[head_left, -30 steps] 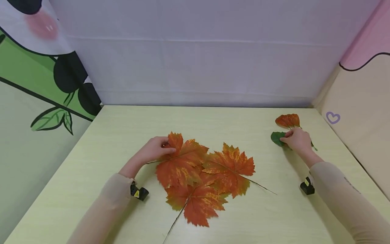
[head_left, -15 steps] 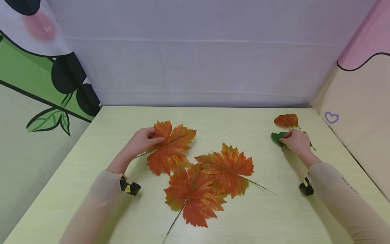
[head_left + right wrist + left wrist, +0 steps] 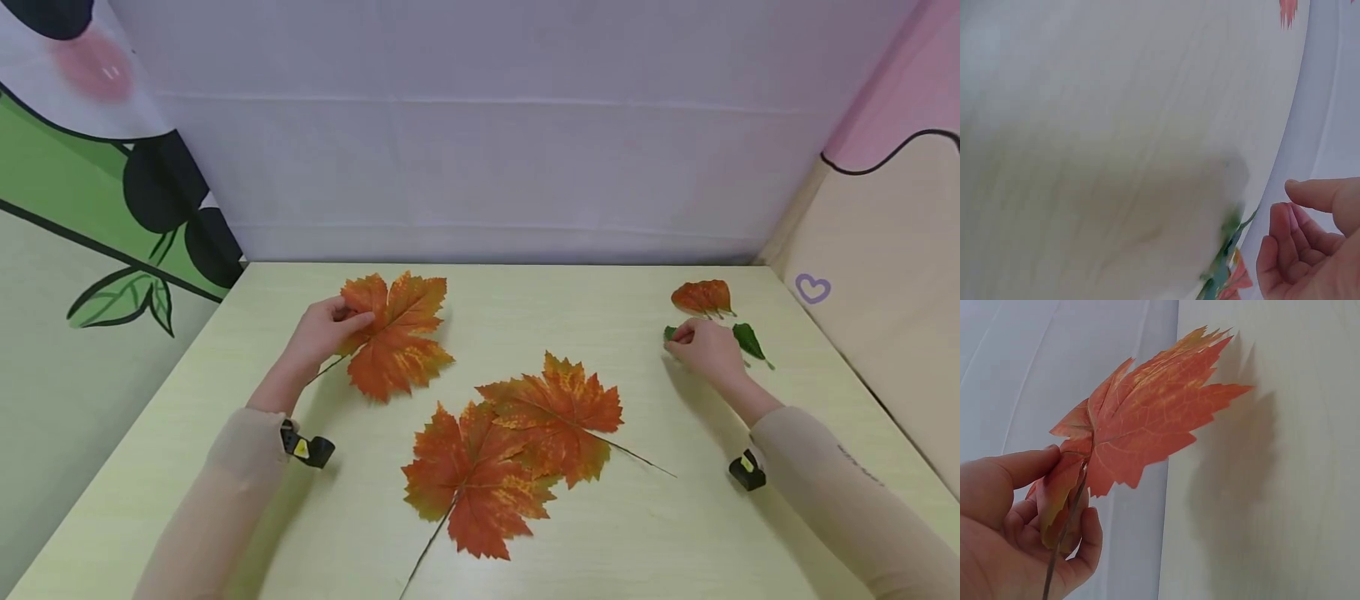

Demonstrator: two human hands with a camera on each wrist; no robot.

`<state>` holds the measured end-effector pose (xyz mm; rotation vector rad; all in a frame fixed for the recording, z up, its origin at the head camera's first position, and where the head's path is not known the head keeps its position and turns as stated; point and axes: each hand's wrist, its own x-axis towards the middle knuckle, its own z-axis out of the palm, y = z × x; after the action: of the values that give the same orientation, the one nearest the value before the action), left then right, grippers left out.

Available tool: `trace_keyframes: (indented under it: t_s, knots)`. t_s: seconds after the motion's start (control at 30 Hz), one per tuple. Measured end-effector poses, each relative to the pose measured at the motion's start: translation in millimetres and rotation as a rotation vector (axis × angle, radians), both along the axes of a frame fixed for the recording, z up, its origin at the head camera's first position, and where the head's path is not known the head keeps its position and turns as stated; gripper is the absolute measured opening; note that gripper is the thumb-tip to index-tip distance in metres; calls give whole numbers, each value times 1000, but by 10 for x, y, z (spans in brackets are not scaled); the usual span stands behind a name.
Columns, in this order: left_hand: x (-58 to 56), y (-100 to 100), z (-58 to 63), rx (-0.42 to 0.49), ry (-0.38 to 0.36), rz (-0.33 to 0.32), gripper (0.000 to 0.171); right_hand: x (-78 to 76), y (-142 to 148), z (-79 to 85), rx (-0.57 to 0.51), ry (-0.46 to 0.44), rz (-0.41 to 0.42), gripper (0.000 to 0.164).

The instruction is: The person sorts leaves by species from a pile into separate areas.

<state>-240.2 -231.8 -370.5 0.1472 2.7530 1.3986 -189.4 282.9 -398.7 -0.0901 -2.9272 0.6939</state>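
Note:
Thumb and fingers of my left hand (image 3: 318,335) pinch an orange artificial maple leaf (image 3: 405,337) near its stem. In the left wrist view this leaf (image 3: 1147,419) is raised above the table, casting a shadow. My right hand (image 3: 708,350) is over small green leaves (image 3: 749,340) at the far right, partly covering them. From the right wrist view, the fingers of that hand (image 3: 1304,250) are loosely bent, the thumb apart from them, with nothing between. Two more orange maple leaves (image 3: 480,492) overlap on the table between the hands.
Behind the green leaves lie small red-brown leaves (image 3: 701,297). The pale wooden table (image 3: 585,542) ends at a white cloth backdrop (image 3: 480,183). Printed panels flank it, green and white on the left, pink and beige on the right.
My left hand has carried one maple leaf off the overlapping leaves, towards the back left. The right hand has shifted slightly left over the green leaves, uncovering one on its right.

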Motion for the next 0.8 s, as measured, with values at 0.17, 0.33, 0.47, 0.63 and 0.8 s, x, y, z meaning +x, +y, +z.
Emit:
trace_keyframes:
  t_s: [0.17, 0.33, 0.47, 0.63, 0.8]
  knots:
    - [-39, -2, 15, 53, 28, 58, 38, -16, -128, 30, -7, -29, 68, 23]
    - [-110, -34, 5, 109, 16, 96, 39, -35, -242, 60, -8, -73, 147, 25]
    - [-179, -83, -31, 120, -26, 134, 43, -55, -327, 69, -6, -88, 213, 23]
    - [-255, -144, -53, 145, -63, 205, 49, -95, -450, 67, -1, -75, 287, 22]
    - [-336, -222, -100, 183, -102, 272, 59, -126, -588, 82, -17, -72, 349, 20]
